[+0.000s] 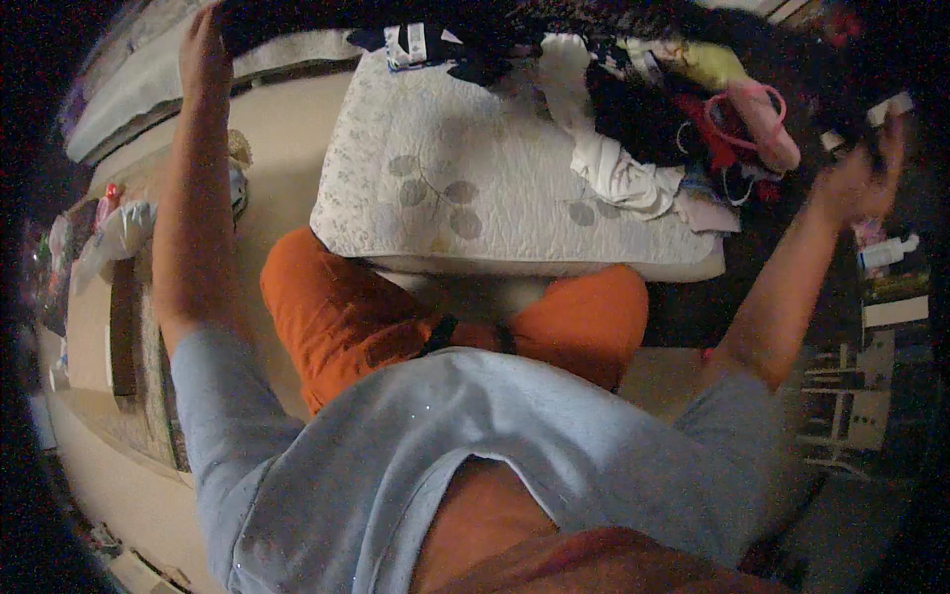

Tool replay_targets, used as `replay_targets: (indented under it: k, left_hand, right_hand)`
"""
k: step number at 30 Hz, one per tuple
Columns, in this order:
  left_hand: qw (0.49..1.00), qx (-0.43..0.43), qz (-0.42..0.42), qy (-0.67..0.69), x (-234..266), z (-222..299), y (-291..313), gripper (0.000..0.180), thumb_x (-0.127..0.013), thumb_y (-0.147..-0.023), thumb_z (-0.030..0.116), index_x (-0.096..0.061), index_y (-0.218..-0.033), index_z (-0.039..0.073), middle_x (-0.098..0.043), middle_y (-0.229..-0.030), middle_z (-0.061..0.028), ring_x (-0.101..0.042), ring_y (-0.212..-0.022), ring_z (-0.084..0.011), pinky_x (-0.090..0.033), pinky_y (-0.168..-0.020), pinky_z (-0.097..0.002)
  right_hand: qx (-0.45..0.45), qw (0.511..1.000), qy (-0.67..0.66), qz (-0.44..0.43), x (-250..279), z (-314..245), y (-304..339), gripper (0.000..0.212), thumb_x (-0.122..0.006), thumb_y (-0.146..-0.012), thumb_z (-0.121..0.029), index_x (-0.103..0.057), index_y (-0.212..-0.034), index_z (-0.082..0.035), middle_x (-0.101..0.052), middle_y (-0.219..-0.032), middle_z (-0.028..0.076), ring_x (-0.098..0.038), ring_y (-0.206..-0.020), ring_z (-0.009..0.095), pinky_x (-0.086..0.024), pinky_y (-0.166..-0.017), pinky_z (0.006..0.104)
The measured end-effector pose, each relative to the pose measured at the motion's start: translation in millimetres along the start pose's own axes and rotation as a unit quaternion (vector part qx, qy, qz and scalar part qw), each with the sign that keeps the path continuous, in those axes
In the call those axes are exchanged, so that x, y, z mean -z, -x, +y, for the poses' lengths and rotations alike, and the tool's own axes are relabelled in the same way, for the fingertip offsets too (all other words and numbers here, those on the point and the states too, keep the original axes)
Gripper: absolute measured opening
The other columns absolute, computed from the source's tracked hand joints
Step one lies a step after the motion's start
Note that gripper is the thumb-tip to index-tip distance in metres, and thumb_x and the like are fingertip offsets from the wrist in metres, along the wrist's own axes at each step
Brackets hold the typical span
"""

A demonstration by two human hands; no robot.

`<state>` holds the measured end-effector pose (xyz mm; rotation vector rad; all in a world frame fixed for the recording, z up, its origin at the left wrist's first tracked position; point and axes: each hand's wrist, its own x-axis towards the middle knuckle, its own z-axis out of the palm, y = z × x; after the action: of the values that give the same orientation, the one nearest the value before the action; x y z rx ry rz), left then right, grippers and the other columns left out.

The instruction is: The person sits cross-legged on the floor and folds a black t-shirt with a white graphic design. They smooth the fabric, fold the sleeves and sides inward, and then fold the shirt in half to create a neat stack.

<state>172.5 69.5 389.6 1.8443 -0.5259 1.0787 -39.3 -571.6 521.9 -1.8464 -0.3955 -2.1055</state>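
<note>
Both my arms reach out wide and forward. My left hand [204,59] is raised at the upper left, near the edge of a long grey padded surface [129,109]; its fingers run into the dark rim and are hard to see. At the far right my right hand [859,186] is blurred, its fingers seemingly apart with nothing visible in them. Between my arms lies a white quilted mattress [396,213] with grey leaf shapes. On its right side are a crumpled white cloth [628,178], a pink hoop [714,124] and a yellow cloth [711,67].
My knees in orange trousers [341,297] are bent against the mattress's near edge. A white bottle [888,252] stands below my right hand, with a white rack [856,406] nearer. Bags and a red-capped item [107,203] sit by a cardboard box [89,332] at left.
</note>
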Motion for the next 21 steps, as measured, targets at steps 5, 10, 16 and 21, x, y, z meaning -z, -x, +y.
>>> replay_targets:
  k: [5, 10, 16, 21]
  left_hand:
    - [0.913, 0.402, -0.031, 0.064, 3, -38, 180, 0.026, -0.052, -0.089, 0.032, -0.057, -0.098, 0.008, -0.059, -0.084, -0.0048, -0.056, -0.073, -0.0200, -0.043, -0.060, -0.0321]
    - [0.823, 0.554, -0.031, 0.124, 22, -42, 297, 0.018, -0.061, -0.087, 0.020, -0.062, -0.103, 0.010, -0.059, -0.085, 0.0032, -0.053, -0.071, -0.0093, -0.041, -0.063, -0.0236]
    - [0.845, 0.466, -0.229, 0.129, -34, -28, 265, 0.031, -0.055, -0.089, 0.013, -0.057, -0.120, 0.011, -0.062, -0.112, -0.0047, -0.058, -0.099, -0.0168, -0.046, -0.082, -0.0280]
    - [0.916, 0.177, -0.358, -0.049, -109, -8, 238, 0.041, -0.055, -0.084, 0.006, -0.055, -0.124, 0.013, -0.057, -0.120, -0.0096, -0.055, -0.109, -0.0262, -0.045, -0.090, -0.0358]
  right_hand:
    - [-0.029, 0.861, -0.170, -0.479, 114, -55, 185, 0.036, -0.077, -0.058, -0.010, -0.057, -0.087, -0.006, -0.065, -0.102, 0.016, -0.059, -0.098, 0.033, -0.046, -0.085, 0.0448]
    - [-0.227, 0.675, -0.115, -0.692, 154, -107, 295, 0.026, -0.071, -0.070, -0.013, -0.064, -0.094, -0.006, -0.066, -0.100, 0.009, -0.059, -0.100, 0.029, -0.040, -0.097, 0.0399]
    - [-0.412, 0.766, -0.114, -0.481, 116, -73, 291, 0.019, -0.068, -0.081, -0.011, -0.064, -0.098, -0.004, -0.064, -0.108, 0.009, -0.059, -0.101, 0.020, -0.044, -0.092, 0.0329]
    - [-0.578, 0.714, 0.012, -0.394, 119, -12, 347, 0.040, -0.069, -0.083, -0.027, -0.057, -0.113, -0.004, -0.061, -0.107, 0.012, -0.056, -0.100, 0.021, -0.043, -0.089, 0.0327]
